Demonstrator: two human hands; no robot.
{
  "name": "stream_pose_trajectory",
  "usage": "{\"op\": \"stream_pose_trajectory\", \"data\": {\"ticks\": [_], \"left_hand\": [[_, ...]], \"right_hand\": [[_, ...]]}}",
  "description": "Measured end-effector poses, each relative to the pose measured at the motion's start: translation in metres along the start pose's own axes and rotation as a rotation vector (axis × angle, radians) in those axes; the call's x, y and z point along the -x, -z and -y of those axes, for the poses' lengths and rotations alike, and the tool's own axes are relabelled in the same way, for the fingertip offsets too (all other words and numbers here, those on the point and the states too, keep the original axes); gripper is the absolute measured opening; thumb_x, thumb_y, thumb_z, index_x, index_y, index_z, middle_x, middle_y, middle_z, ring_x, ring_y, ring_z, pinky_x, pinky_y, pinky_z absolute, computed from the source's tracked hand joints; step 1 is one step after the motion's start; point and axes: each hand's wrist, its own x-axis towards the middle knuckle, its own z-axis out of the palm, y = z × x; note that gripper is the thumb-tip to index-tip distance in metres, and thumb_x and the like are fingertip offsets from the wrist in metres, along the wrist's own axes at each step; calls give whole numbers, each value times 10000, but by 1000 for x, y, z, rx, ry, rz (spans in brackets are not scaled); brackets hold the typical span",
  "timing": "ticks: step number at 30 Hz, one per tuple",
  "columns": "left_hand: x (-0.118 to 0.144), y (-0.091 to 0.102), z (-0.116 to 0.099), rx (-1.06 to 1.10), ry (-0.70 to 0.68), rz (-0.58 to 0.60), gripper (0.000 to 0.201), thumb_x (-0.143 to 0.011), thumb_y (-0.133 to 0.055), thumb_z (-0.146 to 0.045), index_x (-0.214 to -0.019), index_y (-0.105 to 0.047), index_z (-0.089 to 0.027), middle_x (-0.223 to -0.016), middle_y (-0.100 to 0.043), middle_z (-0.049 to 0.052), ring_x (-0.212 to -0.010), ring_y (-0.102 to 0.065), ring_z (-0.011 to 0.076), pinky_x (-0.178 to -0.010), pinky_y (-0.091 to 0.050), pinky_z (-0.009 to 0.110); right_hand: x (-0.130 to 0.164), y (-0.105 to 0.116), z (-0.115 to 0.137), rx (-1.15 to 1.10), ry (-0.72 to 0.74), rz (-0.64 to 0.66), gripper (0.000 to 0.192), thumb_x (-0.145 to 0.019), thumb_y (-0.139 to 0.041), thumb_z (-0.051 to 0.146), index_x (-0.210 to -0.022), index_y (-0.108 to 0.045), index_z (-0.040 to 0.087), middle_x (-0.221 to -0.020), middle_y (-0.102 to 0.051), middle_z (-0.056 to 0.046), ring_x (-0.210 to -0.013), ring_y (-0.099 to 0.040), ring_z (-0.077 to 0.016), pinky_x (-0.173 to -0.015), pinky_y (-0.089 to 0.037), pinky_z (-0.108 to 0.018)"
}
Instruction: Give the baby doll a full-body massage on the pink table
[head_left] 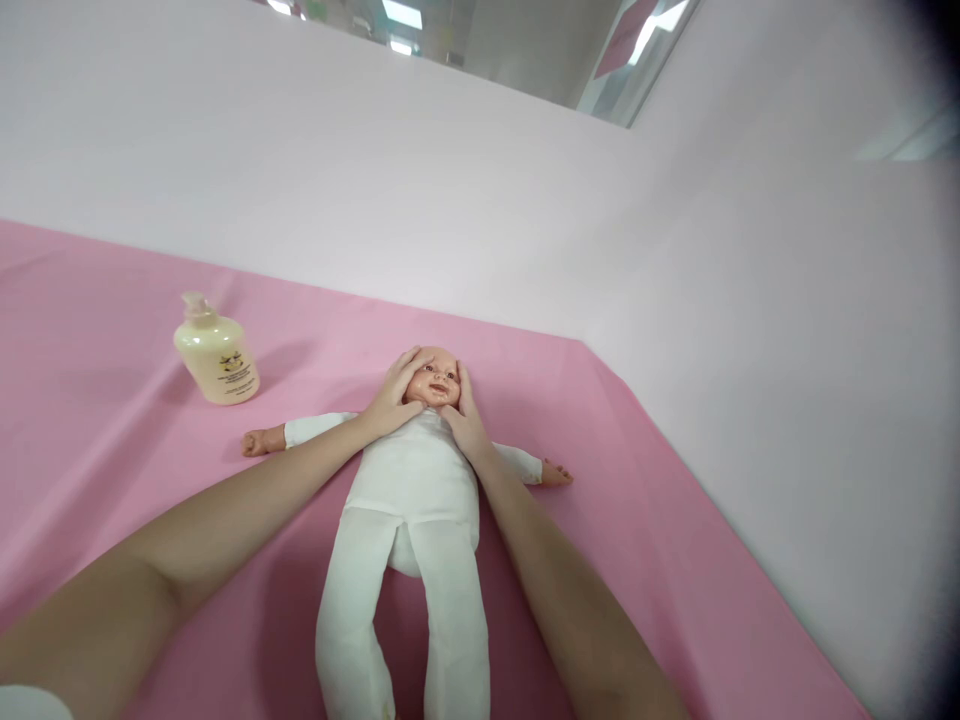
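A baby doll [414, 465] with a white cloth body lies on its back, arms spread to both sides and legs toward me. My left hand [391, 398] rests against the left side of the doll's head [438, 383], its fingers stretched up along the cheek and forehead, the thumb near the chin. On the other side of the head lies my right hand [466, 415], fingers extended along the cheek and thumb by the neck. Both hands are open and touch the head without closing round it. Parts of the doll's upper arms are hidden behind my wrists.
A pale yellow pump bottle [217, 355] with a dark printed label stands upright to the left of the doll. Pink cloth [600, 430] covers the surface. White walls [360, 190] border it at the back and right, with a window [517, 50] above.
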Motion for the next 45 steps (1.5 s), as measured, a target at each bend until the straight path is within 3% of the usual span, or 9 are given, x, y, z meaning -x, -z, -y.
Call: {"op": "stream_pose_trajectory", "data": {"ticks": [18,45], "left_hand": [[0,0,-1,-28,-12,-3,710,-801,-548,-198,-1478,-343,-251,-1603,-243,113,-1495,-194,321,-1205,-196,572],[-1,0,2,-18,-23,-1,703,-807,-556,-219,-1477,-348,-254,-1597,-252,115,-1495,-190,324,-1206,-184,573]], "right_hand": [[1,0,3,8,2,-9,847,-772,-519,239,-1546,-180,294,-1638,-177,61,-1524,-136,-166,-1261,-78,-404],[2,-1,8,1,-14,-27,837,-761,-493,225,-1543,-201,286,-1634,-193,68,-1522,-144,-165,-1264,-88,-398]]}}
